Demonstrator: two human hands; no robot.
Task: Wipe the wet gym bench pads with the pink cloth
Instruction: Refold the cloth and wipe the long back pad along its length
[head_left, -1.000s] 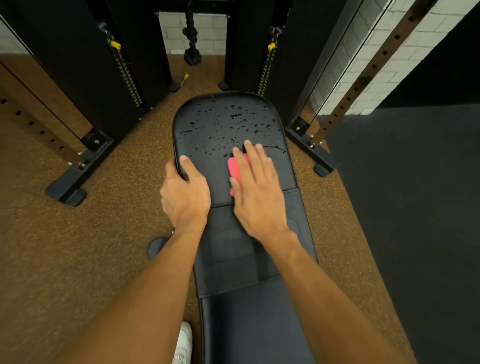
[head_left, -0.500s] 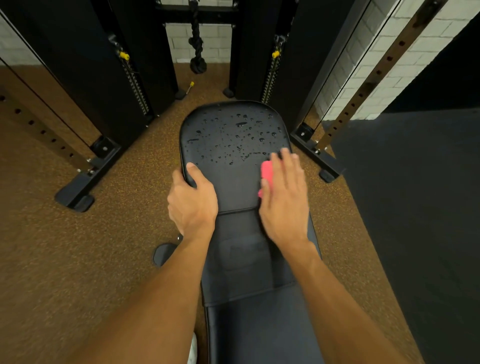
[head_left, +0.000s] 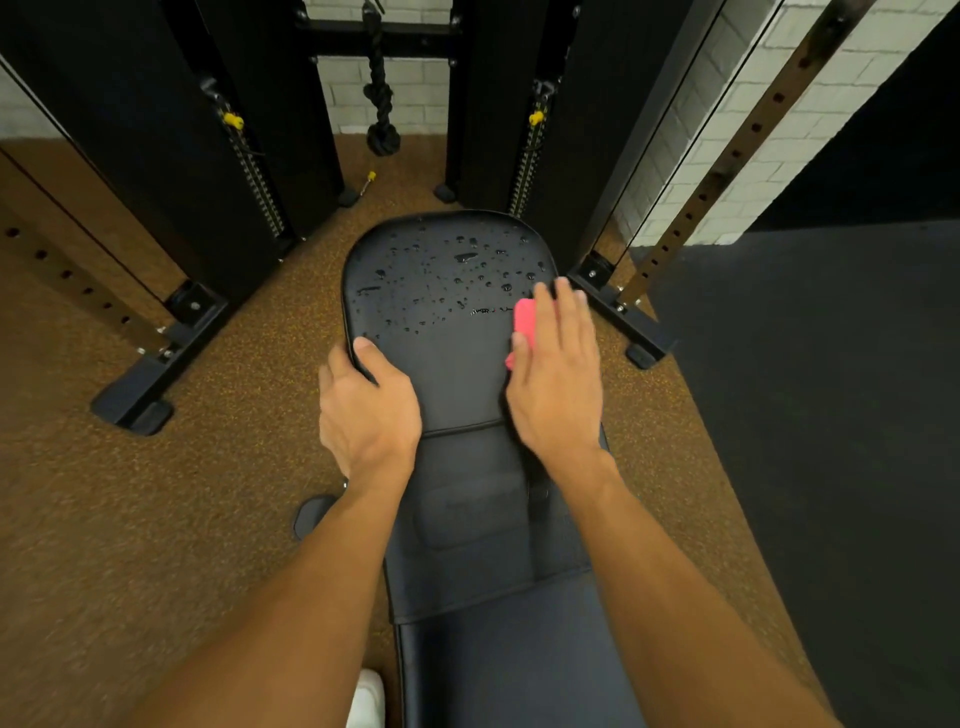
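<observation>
A black bench runs away from me, and its far pad is dotted with water drops over its upper half. The strip of pad nearest my hands looks dry. My right hand lies flat at the pad's right edge, pressing the pink cloth, which shows only past the thumb side. My left hand grips the pad's left edge, thumb on top. The nearer pad lies between my forearms with no drops showing.
Black cable-machine columns with weight stacks stand just beyond the bench, their feet on the brown speckled floor. A knotted rope handle hangs at the back. A perforated upright leans at right. Dark matting covers the right floor.
My right hand has slid the pink cloth from the pad's middle to its right edge, leaving a thin wet streak. The left hand has kept its grip.
</observation>
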